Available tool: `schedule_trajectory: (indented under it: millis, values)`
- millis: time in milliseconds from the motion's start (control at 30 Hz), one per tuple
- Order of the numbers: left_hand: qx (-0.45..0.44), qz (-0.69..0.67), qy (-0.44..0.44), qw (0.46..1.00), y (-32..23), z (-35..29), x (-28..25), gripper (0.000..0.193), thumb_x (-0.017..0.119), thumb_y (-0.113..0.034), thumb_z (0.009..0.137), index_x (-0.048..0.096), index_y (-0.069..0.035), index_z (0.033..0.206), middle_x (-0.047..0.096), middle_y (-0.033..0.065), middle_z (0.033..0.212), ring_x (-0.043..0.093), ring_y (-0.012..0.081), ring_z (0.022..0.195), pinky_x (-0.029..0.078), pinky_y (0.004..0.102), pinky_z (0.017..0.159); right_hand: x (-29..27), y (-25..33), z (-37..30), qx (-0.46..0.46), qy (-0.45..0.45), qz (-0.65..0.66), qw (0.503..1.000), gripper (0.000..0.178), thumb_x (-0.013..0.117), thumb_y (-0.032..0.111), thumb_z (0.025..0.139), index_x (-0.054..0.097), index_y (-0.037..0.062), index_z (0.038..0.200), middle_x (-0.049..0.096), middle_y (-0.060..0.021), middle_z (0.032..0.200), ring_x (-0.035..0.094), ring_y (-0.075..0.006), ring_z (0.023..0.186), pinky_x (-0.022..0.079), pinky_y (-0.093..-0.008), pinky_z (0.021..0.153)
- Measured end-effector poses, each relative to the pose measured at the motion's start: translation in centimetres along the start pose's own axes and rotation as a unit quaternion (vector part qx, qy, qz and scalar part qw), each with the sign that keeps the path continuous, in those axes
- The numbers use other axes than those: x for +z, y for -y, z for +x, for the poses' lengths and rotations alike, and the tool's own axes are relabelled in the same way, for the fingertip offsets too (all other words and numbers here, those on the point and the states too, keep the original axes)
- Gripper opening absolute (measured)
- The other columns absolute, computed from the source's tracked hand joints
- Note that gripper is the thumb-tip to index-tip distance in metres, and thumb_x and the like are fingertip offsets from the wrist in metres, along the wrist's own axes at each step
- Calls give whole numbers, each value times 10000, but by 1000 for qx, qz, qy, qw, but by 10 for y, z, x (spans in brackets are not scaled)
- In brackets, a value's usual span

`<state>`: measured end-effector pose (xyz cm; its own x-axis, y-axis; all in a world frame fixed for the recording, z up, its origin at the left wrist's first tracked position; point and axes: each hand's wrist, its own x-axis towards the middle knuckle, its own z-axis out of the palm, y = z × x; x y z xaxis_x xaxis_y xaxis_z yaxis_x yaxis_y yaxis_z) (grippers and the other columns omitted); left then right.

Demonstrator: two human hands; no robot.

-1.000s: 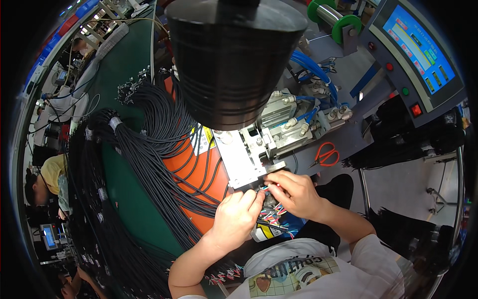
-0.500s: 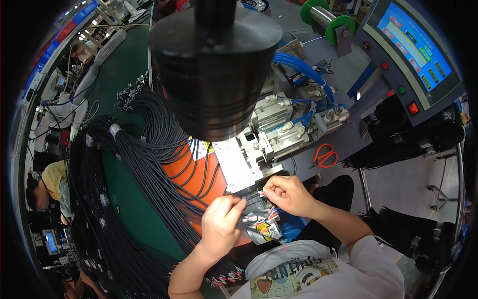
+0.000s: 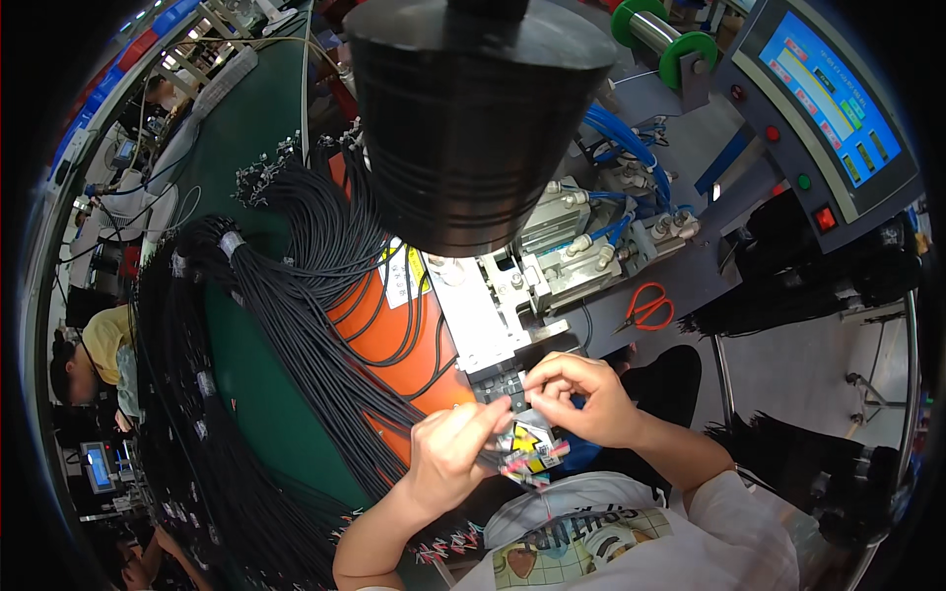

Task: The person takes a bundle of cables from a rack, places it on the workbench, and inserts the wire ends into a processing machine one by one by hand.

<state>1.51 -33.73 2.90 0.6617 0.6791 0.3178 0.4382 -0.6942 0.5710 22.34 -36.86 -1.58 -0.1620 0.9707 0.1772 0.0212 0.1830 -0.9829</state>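
Both bare hands meet low in the picture, just in front of a metal fixture point(image 3: 478, 320) with a black slotted block point(image 3: 501, 388) at its near edge. The left hand point(image 3: 448, 453) has its thumb and forefinger drawn close together beside the block; the right hand point(image 3: 588, 402) bends its fingers in from the other side, tips near each other and close to the block. Whether either grip is clamped on a wire I cannot tell, since the gap between the tips is too small and blurred. Coloured wire ends point(image 3: 532, 479) spread just below the fingers, partly smeared, over a pale piece with a yellow label point(image 3: 527, 443). As for how far along things are — a judgement from how they lie — the cores at this end look bared and fanned out, so that part seems done, while no wire can be made out seated in the block. A large heap of black cables point(image 3: 315, 330) curves over the orange sheet point(image 3: 448, 392) and the green desk point(image 3: 258, 419), with small pale tips point(image 3: 264, 182) at its far end and more coloured ends point(image 3: 448, 545) near the left forearm. Which of these are finished and which remain, the view does not settle. Red-handled scissors point(image 3: 641, 313) lie right of the fixture, and a lit screen point(image 3: 826, 98) stands beyond them.
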Motion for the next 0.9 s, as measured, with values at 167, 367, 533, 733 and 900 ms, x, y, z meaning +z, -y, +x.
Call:
schedule_trajectory:
  millis: [167,367,533,733,900]
  values:
    - [-35,24,11,999,6,4,9,255,670,-18,774,636,8,1025,572,107,710,607,279,558,480,360,502,0,13,1,-24,41,33,998,233,656,-40,807,641,1,1036,598,-2,907,536,1,708,374,-160,519]
    - [-7,-61,21,998,0,8,6,247,721,-50,774,629,20,993,599,136,744,607,306,587,488,364,535,-3,6,0,47,6,55,997,198,662,-62,825,611,-40,1015,610,-83,930,587,-47,732,461,-185,609]
    - [-40,-84,-54,994,0,12,13,163,693,-35,801,647,27,945,649,150,785,651,290,656,507,340,563,9,7,2,-81,-69,-60,993,120,655,20,863,643,-5,980,633,-45,851,553,-50,597,409,-201,498]
    - [17,-7,-37,999,1,12,14,247,654,14,723,660,26,969,646,123,799,629,231,645,476,322,554,-1,9,5,102,-27,165,981,104,604,31,906,633,3,1002,619,-36,805,556,-49,594,421,-190,514]
    - [127,150,-39,980,-6,12,17,345,612,-82,744,661,52,1059,648,82,839,537,143,579,380,270,495,2,10,7,175,-29,244,953,128,630,17,888,565,-4,996,578,-22,810,521,-16,614,401,-162,534]
